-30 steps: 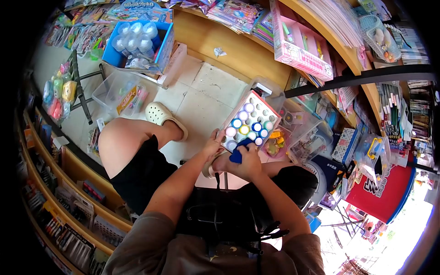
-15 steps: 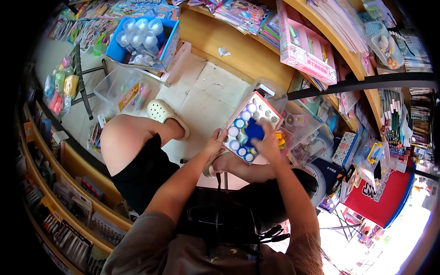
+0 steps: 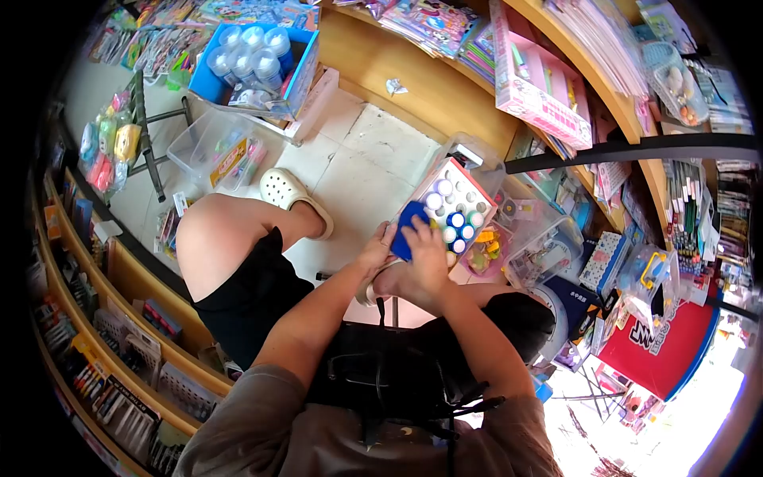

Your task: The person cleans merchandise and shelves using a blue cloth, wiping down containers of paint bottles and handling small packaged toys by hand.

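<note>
Blue cloth over the left edge of the cap tray

Head view, the only one. Left hand (image 3: 377,248) at the tray's near-left corner, thumb up; its remaining fingers are partly hidden, so cannot tell whether they pinch the edge. Right hand (image 3: 429,253) on top of the blue cloth (image 3: 402,238), fingers slightly spread and bent over it; cannot tell whether they also pinch a fold.

Changed in the last half second: the cloth has gone from the middle of the tray (image 3: 455,171) to its left side, close by the left hand. Means for the work, as I judge it: the cloth is on the left caps, now hidden, while the right-hand group is uncovered again.

Tray sits tilted in front of the person's shins; what bears it, cannot tell. Round purple caps (image 3: 443,188) show above the cloth, blue-rimmed caps (image 3: 455,219) to its right, open holes toward the far end.

Around it: clear bin (image 3: 482,151) just behind the far end, yellow items (image 3: 490,243) just right of the tray, cream clog (image 3: 281,189) on the floor to the left, well apart
</note>
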A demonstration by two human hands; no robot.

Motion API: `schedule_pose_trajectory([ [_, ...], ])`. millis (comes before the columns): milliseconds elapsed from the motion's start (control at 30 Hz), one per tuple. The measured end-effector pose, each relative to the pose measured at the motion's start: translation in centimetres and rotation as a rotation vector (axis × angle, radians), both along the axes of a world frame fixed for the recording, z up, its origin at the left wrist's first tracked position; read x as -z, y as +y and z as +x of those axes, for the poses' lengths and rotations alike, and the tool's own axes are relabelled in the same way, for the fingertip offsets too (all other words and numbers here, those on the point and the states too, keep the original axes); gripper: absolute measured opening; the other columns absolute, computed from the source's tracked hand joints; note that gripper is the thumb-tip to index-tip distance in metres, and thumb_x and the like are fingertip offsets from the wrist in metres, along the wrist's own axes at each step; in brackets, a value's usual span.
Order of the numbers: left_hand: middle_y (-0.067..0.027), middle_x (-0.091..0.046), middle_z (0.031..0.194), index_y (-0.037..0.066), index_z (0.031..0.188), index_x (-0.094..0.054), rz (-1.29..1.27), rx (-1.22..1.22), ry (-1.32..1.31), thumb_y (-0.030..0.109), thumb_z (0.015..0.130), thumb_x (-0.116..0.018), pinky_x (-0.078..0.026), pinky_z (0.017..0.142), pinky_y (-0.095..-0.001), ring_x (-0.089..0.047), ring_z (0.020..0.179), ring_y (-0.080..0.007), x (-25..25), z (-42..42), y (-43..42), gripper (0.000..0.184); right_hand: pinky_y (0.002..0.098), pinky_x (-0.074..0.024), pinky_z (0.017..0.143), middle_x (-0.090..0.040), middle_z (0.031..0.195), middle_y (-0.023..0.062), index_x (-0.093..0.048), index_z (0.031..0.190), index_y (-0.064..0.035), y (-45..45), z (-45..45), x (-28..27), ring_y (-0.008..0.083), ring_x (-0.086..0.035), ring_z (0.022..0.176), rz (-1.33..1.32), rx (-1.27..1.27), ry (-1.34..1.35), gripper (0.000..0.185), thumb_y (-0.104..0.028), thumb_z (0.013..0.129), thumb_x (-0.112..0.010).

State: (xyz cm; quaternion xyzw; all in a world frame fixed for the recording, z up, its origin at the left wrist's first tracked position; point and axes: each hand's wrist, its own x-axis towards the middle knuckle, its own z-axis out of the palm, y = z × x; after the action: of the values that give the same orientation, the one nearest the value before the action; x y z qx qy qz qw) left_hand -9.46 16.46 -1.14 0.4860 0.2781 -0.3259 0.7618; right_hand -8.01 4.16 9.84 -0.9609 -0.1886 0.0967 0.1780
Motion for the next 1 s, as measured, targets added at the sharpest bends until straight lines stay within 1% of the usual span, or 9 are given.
schedule_pose_trajectory([
  [67,-0.0119,-0.050,0.118,0.017,0.139,-0.029,-0.079,-0.047,-0.038,0.052,0.091,-0.044,-0.046,0.084,-0.0337,-0.052,0.102,-0.0230,0.5,-0.4,0.0,0.061,0.0426,-0.0419,0.091,-0.048,0.124,0.0165,-0.058,0.109,-0.0063,0.4,-1.3,-2.0,0.0386,-0.046,0.110,0.038,0.013,0.086,0.047,-0.006,0.063,-0.063],
  [200,-0.0131,-0.053,0.113,0.013,0.139,-0.027,-0.041,0.071,0.055,0.059,0.085,-0.048,-0.047,0.075,-0.0271,-0.055,0.089,-0.0153,-1.2,0.0,0.8,0.074,0.0374,-0.0438,0.087,-0.056,0.111,0.0168,-0.058,0.107,-0.0017,-0.7,-0.2,-7.8,0.0331,-0.053,0.102,0.200,0.022,0.466,0.046,-0.010,0.062,-0.065],
  [333,-0.0089,-0.052,0.114,0.015,0.139,-0.027,0.037,0.098,0.040,0.062,0.083,-0.048,-0.047,0.073,-0.0285,-0.054,0.089,-0.0147,-0.9,0.3,0.8,0.076,0.0353,-0.0456,0.085,-0.058,0.107,0.0152,-0.058,0.109,-0.0066,-6.2,0.0,-5.1,0.0307,-0.057,0.099,0.237,-0.042,0.646,0.047,-0.011,0.063,-0.065],
  [533,-0.0089,-0.051,0.117,0.015,0.140,-0.026,0.076,0.101,0.044,0.064,0.082,-0.048,-0.047,0.074,-0.0291,-0.053,0.096,-0.0172,-1.4,0.3,0.7,0.078,0.0387,-0.0438,0.091,-0.054,0.113,0.0181,-0.054,0.113,-0.0099,-10.7,2.8,-2.7,0.0333,-0.053,0.106,0.069,0.463,0.164,0.056,-0.008,0.060,-0.069],
  [667,-0.0090,-0.051,0.117,0.015,0.140,-0.025,0.075,0.104,0.029,0.063,0.083,-0.048,-0.048,0.073,-0.0290,-0.054,0.093,-0.0168,-1.1,0.3,0.6,0.078,0.0407,-0.0450,0.087,-0.046,0.110,0.0206,-0.050,0.115,-0.0118,-7.4,0.5,1.9,0.0388,-0.051,0.099,-0.091,0.389,0.105,0.059,-0.007,0.059,-0.068],
  [800,-0.0090,-0.051,0.119,0.014,0.140,-0.024,0.038,0.122,0.032,0.063,0.083,-0.048,-0.048,0.072,-0.0282,-0.055,0.092,-0.0162,-0.4,0.2,0.7,0.079,0.0426,-0.0456,0.084,-0.044,0.108,0.0235,-0.053,0.109,-0.0102,-1.6,-4.2,-1.0,0.0400,-0.051,0.100,0.083,0.158,0.452,0.053,-0.013,0.060,-0.070],
  [833,-0.0092,-0.050,0.119,0.013,0.140,-0.024,0.028,0.111,0.020,0.062,0.083,-0.049,-0.048,0.072,-0.0280,-0.055,0.093,-0.0163,-0.1,0.2,0.8,0.080,0.0416,-0.0444,0.086,-0.048,0.104,0.0214,-0.055,0.107,-0.0094,-1.0,-5.2,-0.9,0.0385,-0.051,0.101,-0.070,0.092,0.696,0.048,-0.015,0.061,-0.070],
  [900,-0.0092,-0.050,0.120,0.012,0.140,-0.023,0.005,0.086,0.008,0.060,0.082,-0.052,-0.049,0.073,-0.0277,-0.056,0.093,-0.0160,-0.2,0.4,0.8,0.081,0.0405,-0.0437,0.087,-0.052,0.103,0.0193,-0.056,0.106,-0.0089,-1.8,-8.7,3.2,0.0366,-0.051,0.100,0.130,-0.109,0.748,0.047,-0.016,0.063,-0.070],
  [1000,-0.0089,-0.051,0.120,0.010,0.141,-0.021,0.000,0.079,0.012,0.050,0.083,-0.058,-0.050,0.074,-0.0271,-0.056,0.094,-0.0150,-0.6,0.0,1.1,0.080,0.0404,-0.0463,0.085,-0.052,0.107,0.0186,-0.053,0.113,-0.0135,-2.6,-7.1,0.6,0.0343,-0.055,0.099,0.160,0.022,0.575,0.053,-0.018,0.063,-0.070],
])
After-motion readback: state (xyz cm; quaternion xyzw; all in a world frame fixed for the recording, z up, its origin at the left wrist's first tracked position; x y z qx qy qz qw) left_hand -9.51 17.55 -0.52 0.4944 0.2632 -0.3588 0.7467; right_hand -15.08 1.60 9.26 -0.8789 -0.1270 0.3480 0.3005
